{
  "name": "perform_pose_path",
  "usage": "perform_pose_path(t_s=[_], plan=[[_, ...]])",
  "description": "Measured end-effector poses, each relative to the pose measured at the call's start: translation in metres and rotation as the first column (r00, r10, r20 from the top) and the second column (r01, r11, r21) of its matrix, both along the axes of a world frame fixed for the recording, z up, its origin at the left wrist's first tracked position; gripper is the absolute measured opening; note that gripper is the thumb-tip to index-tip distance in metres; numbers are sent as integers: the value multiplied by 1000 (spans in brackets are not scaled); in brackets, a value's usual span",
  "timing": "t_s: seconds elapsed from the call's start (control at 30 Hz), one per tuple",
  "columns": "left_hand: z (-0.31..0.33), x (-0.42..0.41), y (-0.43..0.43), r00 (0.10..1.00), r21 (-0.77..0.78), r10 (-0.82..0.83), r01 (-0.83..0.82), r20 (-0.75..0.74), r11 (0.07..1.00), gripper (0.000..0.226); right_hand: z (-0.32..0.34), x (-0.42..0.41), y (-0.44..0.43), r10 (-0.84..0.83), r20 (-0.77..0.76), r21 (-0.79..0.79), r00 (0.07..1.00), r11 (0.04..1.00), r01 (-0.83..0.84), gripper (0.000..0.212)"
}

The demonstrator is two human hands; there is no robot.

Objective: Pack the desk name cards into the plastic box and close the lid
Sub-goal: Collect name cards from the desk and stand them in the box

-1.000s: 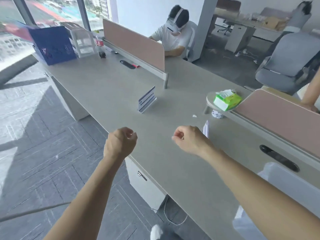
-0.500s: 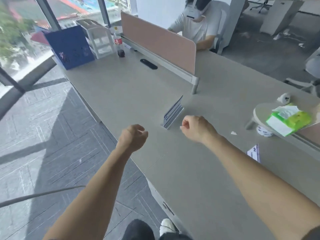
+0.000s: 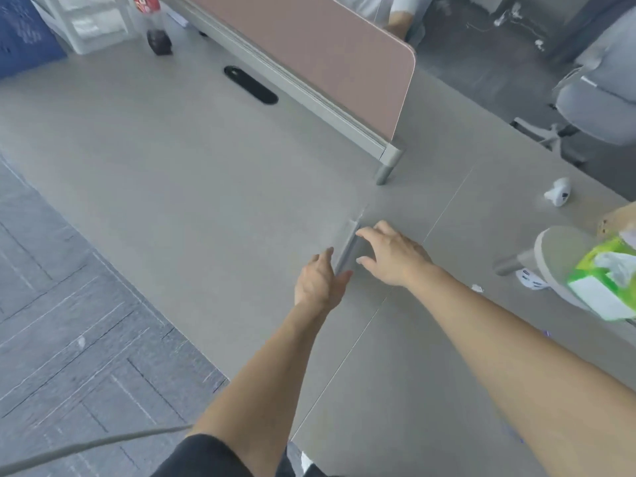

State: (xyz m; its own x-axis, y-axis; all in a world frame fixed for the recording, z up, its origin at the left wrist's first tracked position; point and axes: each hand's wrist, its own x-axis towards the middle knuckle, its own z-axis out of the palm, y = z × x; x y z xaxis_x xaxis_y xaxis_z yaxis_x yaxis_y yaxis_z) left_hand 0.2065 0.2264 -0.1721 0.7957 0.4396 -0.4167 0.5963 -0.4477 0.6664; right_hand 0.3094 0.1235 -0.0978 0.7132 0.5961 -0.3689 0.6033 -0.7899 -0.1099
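Note:
A clear acrylic desk name card (image 3: 347, 247) stands on the grey desk (image 3: 172, 173), seen edge-on and blurred. My left hand (image 3: 320, 282) is at its near left side, fingers spread, with the fingertips against or just short of the card's near end. On the card's right side, my right hand (image 3: 392, 254) hovers palm down with its fingers apart, thumb and forefinger close to the card. I cannot tell if either hand grips it.
A pink divider panel (image 3: 309, 46) runs along the desk's far side, with a black cable slot (image 3: 250, 85) in front. A cola bottle (image 3: 155, 32), white drawer unit (image 3: 86, 22) and blue crate (image 3: 20, 32) stand far left. At the right is a green tissue pack (image 3: 602, 287).
Both hands have gone from loose fists to spread fingers and reached forward to either side of the name card. The view has moved closer and tilted down.

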Motion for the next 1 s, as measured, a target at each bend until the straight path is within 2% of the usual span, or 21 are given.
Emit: perform_pose_path(t_s=[0.1, 0.2, 0.33, 0.43, 0.57, 0.63, 0.7, 0.73, 0.8, 0.87, 0.93, 1.0], plan=[[-9, 13, 5, 998, -21, -11, 12, 63, 1000, 32, -9, 15, 13, -77, -83, 21, 994, 997, 79, 54], [-10, 18, 17, 995, 54, -28, 24, 92, 998, 25, -13, 25, 14, -105, -118, 12, 987, 994, 107, 55], [0, 19, 32, 971, 108, -157, 139, 181, 984, 22, -1, 35, -5, 10, 55, -80, 998, 997, -6, 61], [20, 24, 30, 885, 167, -332, 292, 326, 942, 18, 15, 40, -35, 84, 127, -164, 988, 985, -62, 61], [51, 36, -1, 719, 218, -509, 465, 473, 858, 14, 50, 34, -93, 103, 190, -167, 976, 983, -71, 21], [71, 38, -30, 671, 203, -551, 527, 497, 825, 14, 72, 25, -131, 40, 208, -147, 977, 989, -9, 27], [87, 34, -66, 703, 89, -489, 524, 517, 847, 14, 89, 10, -179, -15, 255, -95, 967, 995, 40, 33], [94, 31, -88, 757, -24, -397, 477, 519, 878, 15, 97, -1, -206, -45, 283, -48, 958, 997, 61, 35], [108, 23, -123, 866, -281, -176, 334, 467, 900, 34, 107, -23, -254, -86, 329, 52, 940, 996, 73, 38], [126, 11, -173, 914, -500, -79, 289, 399, 816, 47, 121, -55, -311, -168, 390, 167, 905, 980, 110, 36], [145, -1, -227, 951, -730, -48, 266, 305, 629, 50, 132, -87, -363, -244, 456, 273, 856, 954, 126, 37], [161, -10, -280, 959, -810, -57, 265, 277, 523, 51, 141, -119, -405, -296, 512, 327, 806, 935, 135, 42]])
